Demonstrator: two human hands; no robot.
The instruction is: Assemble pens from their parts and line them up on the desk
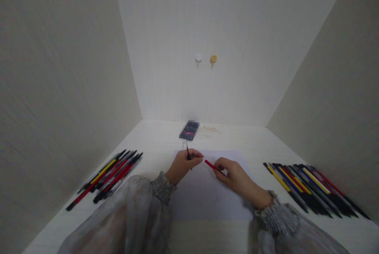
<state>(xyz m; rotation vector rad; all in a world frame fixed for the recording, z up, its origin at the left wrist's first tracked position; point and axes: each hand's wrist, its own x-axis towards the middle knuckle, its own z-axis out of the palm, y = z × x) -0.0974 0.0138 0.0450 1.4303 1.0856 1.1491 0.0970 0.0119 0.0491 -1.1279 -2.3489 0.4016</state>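
Over a sheet of white paper [207,202], my left hand [182,166] pinches a thin dark pen [187,150] that stands nearly upright, its upper tip paler. Its exact kind is too small to make out. Just to the right, my right hand [235,175] is closed on a red pen [210,164] with a dark rear part. The red end points toward my left fingertips, with a small gap between. My fingers partly hide both pens.
Several red, black and yellow pens [114,171] lie in a pile at left. Another row of several pens [314,187] lies at right. A blurred-out phone [189,130] lies behind the paper. A white hook [198,58] and a yellow hook [213,59] are on the back wall; side walls enclose the table.
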